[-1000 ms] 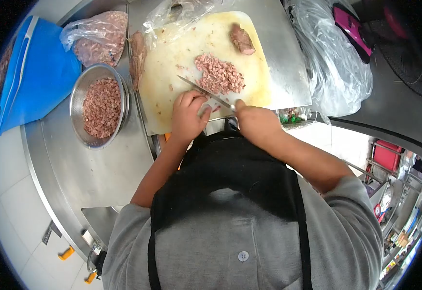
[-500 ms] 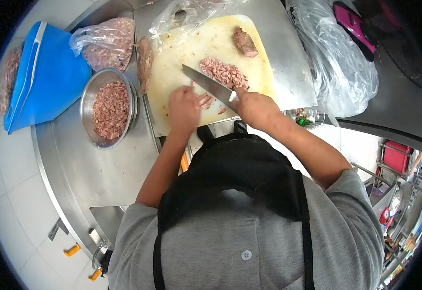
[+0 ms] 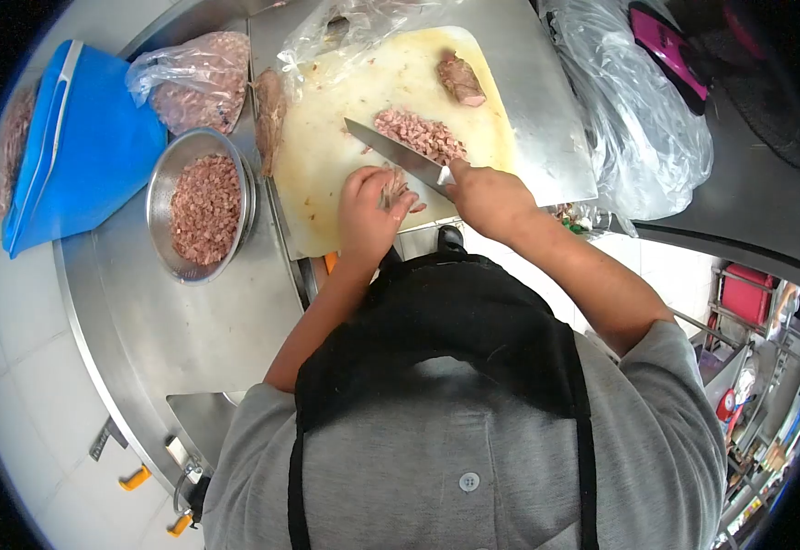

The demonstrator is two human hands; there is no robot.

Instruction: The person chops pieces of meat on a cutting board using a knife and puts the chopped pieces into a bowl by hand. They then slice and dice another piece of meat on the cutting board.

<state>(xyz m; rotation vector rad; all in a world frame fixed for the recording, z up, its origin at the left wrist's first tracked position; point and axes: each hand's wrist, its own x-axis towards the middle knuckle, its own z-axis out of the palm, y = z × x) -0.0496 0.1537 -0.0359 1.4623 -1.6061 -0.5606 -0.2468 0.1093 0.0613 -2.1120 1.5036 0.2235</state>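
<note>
My right hand (image 3: pixel 493 203) is wrapped round the handle of a kitchen knife (image 3: pixel 394 150). The broad blade points up and to the left across the cutting board (image 3: pixel 326 137). Curled over the board's near side, my left hand (image 3: pixel 369 213) has several thin strips of meat (image 3: pixel 394 189) between its thumb and fingers. Just beyond the blade lies a pile of diced meat (image 3: pixel 421 135). A larger chunk of meat (image 3: pixel 460 79) rests near the far right corner of the board, and a long piece of meat (image 3: pixel 270 119) lies along its left edge.
Left of the board, a metal colander (image 3: pixel 154 220) holds diced meat. Behind it are a clear bag of meat (image 3: pixel 200 87) and a blue bag (image 3: pixel 97 156). Crumpled clear plastic (image 3: pixel 345 37) overlaps the board's far edge; more plastic bags (image 3: pixel 647 137) lie to the right.
My left hand has moved right, toward the knife, and its fingers have come round the meat strips. My right hand and the knife have hardly moved.
</note>
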